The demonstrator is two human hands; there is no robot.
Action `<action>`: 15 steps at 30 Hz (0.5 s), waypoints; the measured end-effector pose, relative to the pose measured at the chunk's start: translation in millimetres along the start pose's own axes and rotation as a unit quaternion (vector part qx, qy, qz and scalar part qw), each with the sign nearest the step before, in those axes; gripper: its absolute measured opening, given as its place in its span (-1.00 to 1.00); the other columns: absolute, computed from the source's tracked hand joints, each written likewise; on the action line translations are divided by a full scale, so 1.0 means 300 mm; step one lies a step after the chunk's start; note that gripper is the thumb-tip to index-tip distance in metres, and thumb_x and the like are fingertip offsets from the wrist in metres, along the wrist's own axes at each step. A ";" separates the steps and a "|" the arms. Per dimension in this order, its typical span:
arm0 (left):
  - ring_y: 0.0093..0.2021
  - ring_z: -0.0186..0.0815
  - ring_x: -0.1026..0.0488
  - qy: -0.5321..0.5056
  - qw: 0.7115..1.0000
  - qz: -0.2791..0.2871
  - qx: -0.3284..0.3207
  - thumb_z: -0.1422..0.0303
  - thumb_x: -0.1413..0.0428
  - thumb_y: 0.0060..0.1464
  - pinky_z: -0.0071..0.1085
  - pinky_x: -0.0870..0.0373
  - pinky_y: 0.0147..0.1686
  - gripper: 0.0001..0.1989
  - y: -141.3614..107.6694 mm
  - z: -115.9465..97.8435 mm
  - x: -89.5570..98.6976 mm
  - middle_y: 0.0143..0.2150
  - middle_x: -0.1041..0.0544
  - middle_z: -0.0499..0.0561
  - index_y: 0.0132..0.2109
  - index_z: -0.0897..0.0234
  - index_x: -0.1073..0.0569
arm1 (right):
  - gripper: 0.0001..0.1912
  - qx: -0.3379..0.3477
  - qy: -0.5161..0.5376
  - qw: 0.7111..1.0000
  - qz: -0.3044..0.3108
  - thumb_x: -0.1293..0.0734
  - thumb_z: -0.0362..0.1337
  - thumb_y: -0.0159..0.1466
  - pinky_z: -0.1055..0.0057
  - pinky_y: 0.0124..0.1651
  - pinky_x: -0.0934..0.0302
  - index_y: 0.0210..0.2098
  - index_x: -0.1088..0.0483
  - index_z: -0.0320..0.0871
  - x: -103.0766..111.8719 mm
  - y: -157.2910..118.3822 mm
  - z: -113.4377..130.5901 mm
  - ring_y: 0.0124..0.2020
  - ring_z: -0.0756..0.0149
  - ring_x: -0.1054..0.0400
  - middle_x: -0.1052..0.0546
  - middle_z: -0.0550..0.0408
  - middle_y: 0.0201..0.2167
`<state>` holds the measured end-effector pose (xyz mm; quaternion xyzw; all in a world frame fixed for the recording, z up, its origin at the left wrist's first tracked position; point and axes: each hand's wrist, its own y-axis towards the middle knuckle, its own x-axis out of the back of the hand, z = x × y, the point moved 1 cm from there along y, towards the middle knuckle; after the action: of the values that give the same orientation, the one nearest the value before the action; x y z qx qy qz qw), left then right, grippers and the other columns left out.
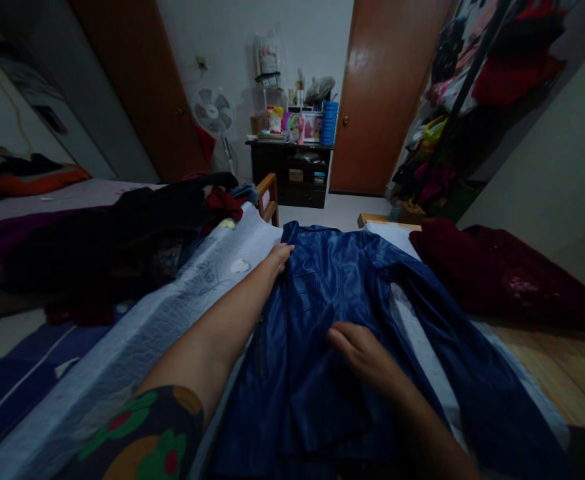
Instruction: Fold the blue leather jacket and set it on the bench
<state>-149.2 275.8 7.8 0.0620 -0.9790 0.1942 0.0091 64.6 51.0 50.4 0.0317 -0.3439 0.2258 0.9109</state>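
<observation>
Lying spread over the pale cover (412,320), a blue leather jacket (322,287), probably for flatness. Near its collar, pinched in the left hand (281,256), fingers nearly closed, likely for steadying. Over its front, the right hand (350,339), half-curled, grip unclear.

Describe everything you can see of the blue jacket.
The jacket is dark blue, glossy and leather-like, with seams and a zipper. It lies spread and creased on a pale cover, collar end away from the wearer, one long sleeve slanting down to the right. The left hand touches its edge; the right hand is over its front.
</observation>
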 end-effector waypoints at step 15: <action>-0.51 -0.34 -0.47 -0.021 0.990 0.138 0.020 0.55 -0.22 -0.10 -0.37 -0.49 -0.39 -0.77 -0.184 0.025 -0.006 -0.47 -0.51 -0.07 -0.25 0.28 -0.41 | -0.64 -0.228 0.104 0.960 -0.127 -0.32 -0.29 0.06 0.32 -0.04 -0.23 -0.11 -0.41 -0.15 -0.054 0.204 -0.160 -0.05 0.12 -0.39 -0.53 -0.03 -0.12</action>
<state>-140.5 222.7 21.7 -0.0693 -0.9740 0.2122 -0.0392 56.6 109.7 -2.5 -0.1567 -0.2830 0.0265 0.9459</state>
